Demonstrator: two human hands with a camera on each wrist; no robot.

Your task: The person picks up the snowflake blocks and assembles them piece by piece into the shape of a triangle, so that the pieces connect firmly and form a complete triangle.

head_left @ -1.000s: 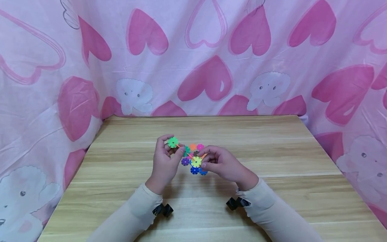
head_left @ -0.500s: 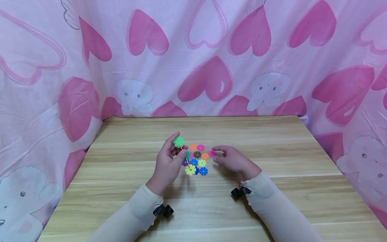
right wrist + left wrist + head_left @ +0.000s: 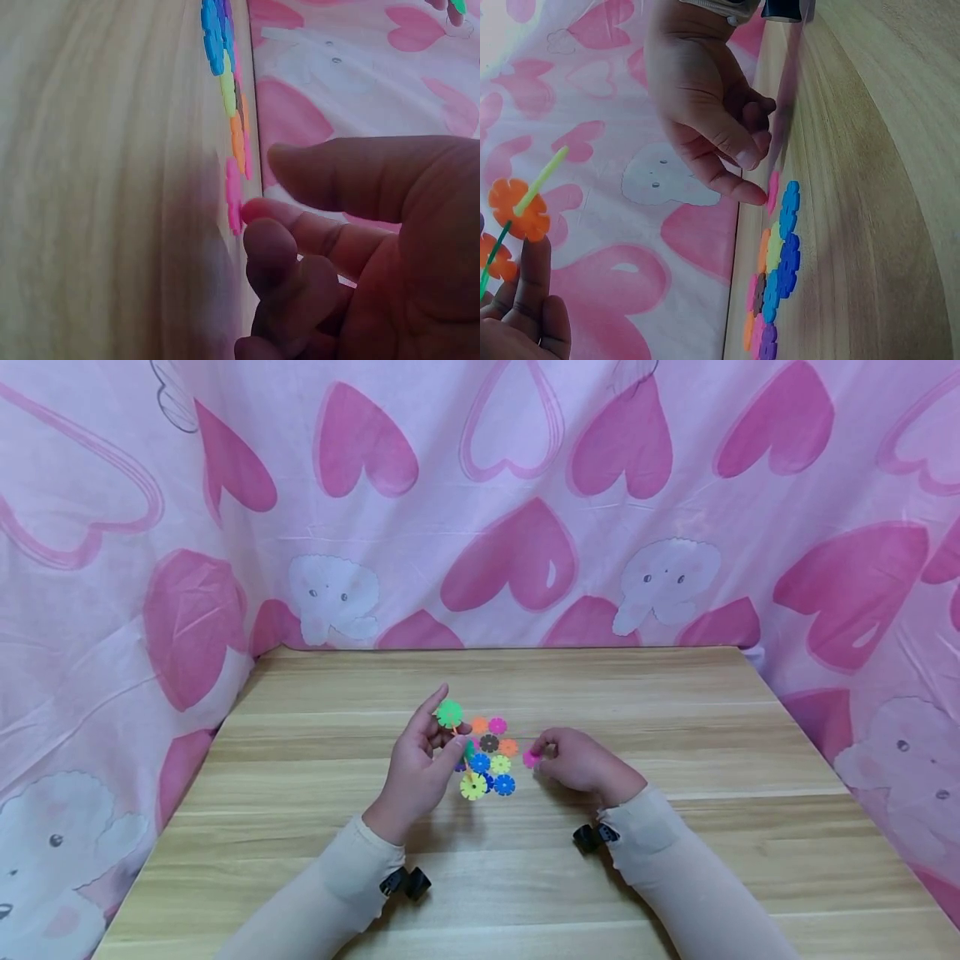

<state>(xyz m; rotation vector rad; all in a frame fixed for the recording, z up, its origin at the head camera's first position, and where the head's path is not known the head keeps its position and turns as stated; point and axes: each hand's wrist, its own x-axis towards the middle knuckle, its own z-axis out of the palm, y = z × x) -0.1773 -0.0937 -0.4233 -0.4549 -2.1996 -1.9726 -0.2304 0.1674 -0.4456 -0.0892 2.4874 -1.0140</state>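
Observation:
My left hand (image 3: 415,772) holds up a joined chain of notched plastic discs. A green disc (image 3: 449,713) tops it and a yellow disc (image 3: 473,787) hangs at its lower end, with orange and dark green ones between. In the left wrist view, orange discs (image 3: 519,208) of that chain show above the fingers. My right hand (image 3: 588,766) is low over the table at a loose pink disc (image 3: 531,760). The right wrist view has the index fingertip touching this pink disc (image 3: 233,195), the thumb standing apart from it.
Several loose discs lie flat in a cluster between the hands, among them a brown disc (image 3: 489,743), a light blue disc (image 3: 505,785) and an orange disc (image 3: 478,725). The wooden table (image 3: 675,877) ends at a pink heart-patterned curtain (image 3: 510,568).
My right hand has left the chain and moved right; the pink disc has shifted away from the cluster and slightly towards me. The left hand has turned the chain to hang more upright.

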